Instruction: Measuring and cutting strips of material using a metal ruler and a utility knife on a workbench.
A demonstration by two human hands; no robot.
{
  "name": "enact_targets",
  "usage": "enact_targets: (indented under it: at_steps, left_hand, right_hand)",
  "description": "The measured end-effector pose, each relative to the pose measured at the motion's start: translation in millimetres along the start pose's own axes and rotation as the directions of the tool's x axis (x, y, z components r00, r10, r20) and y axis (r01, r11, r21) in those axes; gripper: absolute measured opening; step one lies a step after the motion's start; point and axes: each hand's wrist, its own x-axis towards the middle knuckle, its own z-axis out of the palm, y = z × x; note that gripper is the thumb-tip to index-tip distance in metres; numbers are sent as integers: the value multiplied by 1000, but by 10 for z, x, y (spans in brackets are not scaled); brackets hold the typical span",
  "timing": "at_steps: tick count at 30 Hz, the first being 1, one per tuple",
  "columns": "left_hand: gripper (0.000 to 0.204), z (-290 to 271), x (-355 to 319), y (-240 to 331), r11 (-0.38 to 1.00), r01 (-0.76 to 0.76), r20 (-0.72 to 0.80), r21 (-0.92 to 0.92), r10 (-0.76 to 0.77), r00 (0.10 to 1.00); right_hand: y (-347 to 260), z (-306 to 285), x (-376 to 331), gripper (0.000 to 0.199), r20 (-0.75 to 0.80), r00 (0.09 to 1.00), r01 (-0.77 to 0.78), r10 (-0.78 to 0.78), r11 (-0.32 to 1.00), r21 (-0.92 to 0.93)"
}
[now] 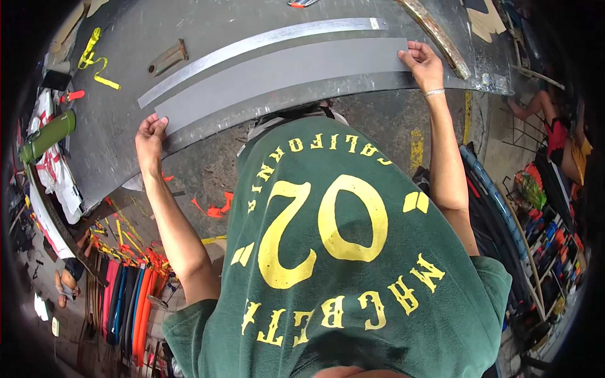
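A long flat grey strip [283, 74] lies along the near edge of the dark work table [239, 22]. My left hand [150, 140] pinches its left end, thumb on top and fingers curled under. At the strip's right end, my right hand [423, 66] grips the corner between thumb and fingers. Just beyond the strip, and roughly parallel to it, rests a shiny metal straightedge [252, 52] that neither hand touches.
Also on the table are a rusty metal piece [167, 58], a yellow strap [94, 60] and a worn bar [435, 34]. A green roll [53, 133] stands at the left. Orange scraps [217, 206] litter the floor. Coloured rolls [135, 309] stand lower left; a person [554, 129] is at right.
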Motion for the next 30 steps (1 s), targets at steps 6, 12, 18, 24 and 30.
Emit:
enact_targets:
  at_steps: [6,12,18,24,30]
  left_hand:
    - [41,48,-28,-90,992,-65,-95,107,76,993]
    - [51,232,-181,84,899,-26,-259,437,153,954]
    - [44,266,-172,136,914,49,-332,402,96,938]
    - [40,265,-180,223,952,94,-293,290,-6,956]
    - [36,112,-17,58,980,113,-237,163,-72,969]
  right_hand:
    - [2,41,-47,43,-59,998,11,-17,996,-88]
    - [-28,38,-84,42,-125,992,-4,-28,969,-246]
    - [249,-42,27,39,-121,992,-56,40,990,-129]
    - [405,-37,88,39,-111,992,-67,66,998,-2]
    - [222,-33,55,40,-106,987,-120,117,993,-18]
